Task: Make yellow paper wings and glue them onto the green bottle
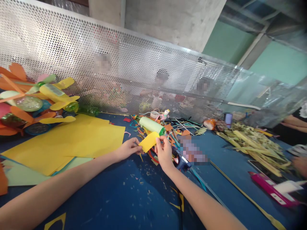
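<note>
While paper-winged plastic bottles (pixel 53 90) at the left edge look finished, the flat yellow sheets (pixel 96 135) beside them seem largely uncut. At centre, the left hand (pixel 129 149) and right hand (pixel 164 151) pinch opposite ends of a smooth yellow paper piece (pixel 149 141), already rounded at one end; just beyond, a glossy green bottle (pixel 163 130) wears a pale-green paper sleeve (pixel 151 124), apparently unwinged, and fibrous corn husks (pixel 254 143) heap at right.

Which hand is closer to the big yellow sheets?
Left. The left hand is just right of the big yellow sheets; the right hand is farther right.
</note>
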